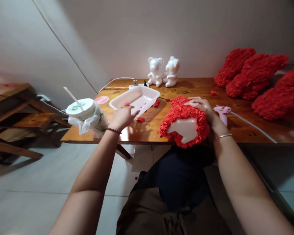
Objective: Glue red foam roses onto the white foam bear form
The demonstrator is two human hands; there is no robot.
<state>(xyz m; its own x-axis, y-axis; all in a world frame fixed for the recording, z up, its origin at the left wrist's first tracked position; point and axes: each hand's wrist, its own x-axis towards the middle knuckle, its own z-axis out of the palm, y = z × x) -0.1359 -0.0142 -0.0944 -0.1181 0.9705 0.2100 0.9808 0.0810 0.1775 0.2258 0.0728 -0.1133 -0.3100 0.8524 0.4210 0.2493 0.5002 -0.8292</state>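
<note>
A foam bear form [186, 129], mostly covered in red foam roses, lies on the table near its front edge with a bare white patch facing me. My right hand [202, 106] grips its right side, fingers curved over the top. My left hand [123, 117] is at the near side of a white plastic tray [149, 93], fingers curled. A small red foam rose [126, 104] shows at its fingertips. Several red bits lie in the tray. A red piece [141, 119] is on the wood beside my left hand.
Two white foam bears [155, 71] sit at the back by a power strip [138, 86]. A pink glue gun [223, 113] with a long glue stick lies right. Red rose-covered shapes [257, 75] fill the far right. A lidded cup [80, 109] with a straw stands left.
</note>
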